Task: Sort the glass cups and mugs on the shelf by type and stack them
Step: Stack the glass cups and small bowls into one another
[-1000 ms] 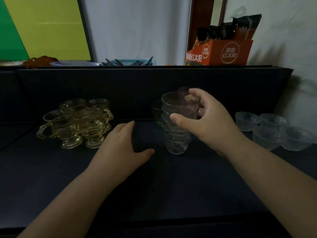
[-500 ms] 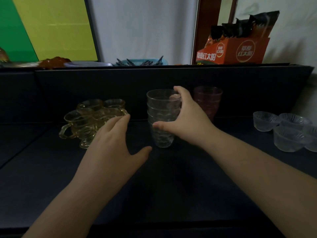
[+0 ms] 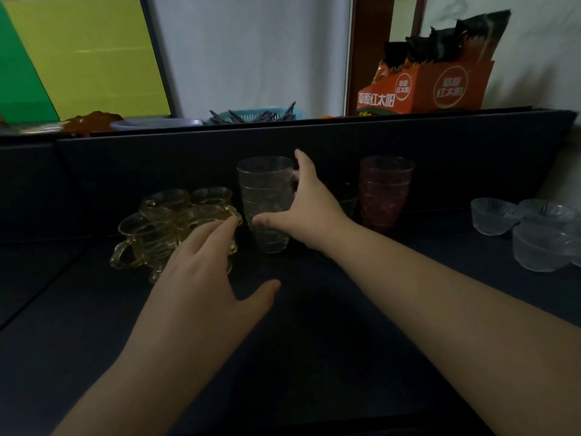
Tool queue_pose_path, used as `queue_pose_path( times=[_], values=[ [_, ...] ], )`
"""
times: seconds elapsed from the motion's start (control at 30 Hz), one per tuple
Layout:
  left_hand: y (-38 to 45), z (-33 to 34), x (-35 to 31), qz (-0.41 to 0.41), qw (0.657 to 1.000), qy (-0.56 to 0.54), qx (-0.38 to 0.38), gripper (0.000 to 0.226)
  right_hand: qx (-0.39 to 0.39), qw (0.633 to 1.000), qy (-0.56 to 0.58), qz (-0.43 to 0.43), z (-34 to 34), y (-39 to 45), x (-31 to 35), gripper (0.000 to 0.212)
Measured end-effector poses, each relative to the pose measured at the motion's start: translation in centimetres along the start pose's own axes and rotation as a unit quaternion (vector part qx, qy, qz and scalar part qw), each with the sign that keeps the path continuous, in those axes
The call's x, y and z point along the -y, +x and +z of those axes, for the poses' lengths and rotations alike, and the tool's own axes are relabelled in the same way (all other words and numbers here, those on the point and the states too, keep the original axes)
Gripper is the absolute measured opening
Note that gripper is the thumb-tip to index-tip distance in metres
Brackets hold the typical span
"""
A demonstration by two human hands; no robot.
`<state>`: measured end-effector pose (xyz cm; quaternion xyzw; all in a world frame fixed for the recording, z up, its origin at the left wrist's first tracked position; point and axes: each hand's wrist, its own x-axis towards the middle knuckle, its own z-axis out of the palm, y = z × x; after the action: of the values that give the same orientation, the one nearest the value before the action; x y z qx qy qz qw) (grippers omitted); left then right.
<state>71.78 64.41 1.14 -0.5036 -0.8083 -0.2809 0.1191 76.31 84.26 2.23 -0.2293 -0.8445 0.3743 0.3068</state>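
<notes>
Box (image 3: 440, 86) reads 草原红太阳; right hand (image 3: 309, 209) spread beside clear stack (image 3: 265, 202); left hand (image 3: 204, 278) relaxed.

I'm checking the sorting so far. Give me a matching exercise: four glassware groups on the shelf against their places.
Things:
1. amber mugs
2. clear tumbler stack
3. red tumbler stack
4. small clear bowls

Places:
A. far right
B. under the left hand's fingertips
C. against the right hand's palm side
D. back wall, right of the right hand

Pairs: 1-B, 2-C, 3-D, 4-A
</notes>
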Motion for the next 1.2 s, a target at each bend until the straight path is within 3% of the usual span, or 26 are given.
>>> queue_pose_path(
  times=[0.1, 0.23, 0.43, 0.57, 0.8, 1.03, 1.2],
  values=[
    [-0.1, 0.0, -1.2, 0.013, 1.0, -0.013, -0.022, 0.096, -0.002, 0.999, -0.032, -0.016, -2.1, -2.2, -0.4, 0.12],
    [0.6, 0.9, -3.6, 0.054, 0.997, -0.047, -0.037, 0.089, -0.04, 0.993, -0.106, -0.041, -6.9, -6.3, -1.3, 0.092],
    [5.8, 5.1, -7.9, 0.063, 0.994, -0.085, 0.038, 0.089, -0.08, 0.967, -0.241, -0.016, -13.4, -11.7, -3.5, 0.066],
    [9.4, 8.6, -8.7, 0.011, 0.993, -0.099, 0.061, 0.084, -0.092, 0.947, -0.307, 0.018, -16.0, -15.5, -4.9, 0.062],
    [13.0, 12.2, -8.6, -0.098, 0.987, -0.101, 0.077, 0.092, -0.1, 0.951, -0.287, 0.057, -18.5, -19.6, -6.7, 0.063],
    [14.4, 13.7, -8.7, -0.167, 0.969, -0.182, -0.022, 0.091, -0.087, 0.959, -0.266, 0.047, -20.0, -20.0, -7.5, 0.059],
    [14.1, 13.7, -8.6, -0.172, 0.966, -0.189, -0.037, 0.096, -0.073, 0.963, -0.259, 0.033, -20.3, -19.2, -8.0, 0.058]
  ],
)
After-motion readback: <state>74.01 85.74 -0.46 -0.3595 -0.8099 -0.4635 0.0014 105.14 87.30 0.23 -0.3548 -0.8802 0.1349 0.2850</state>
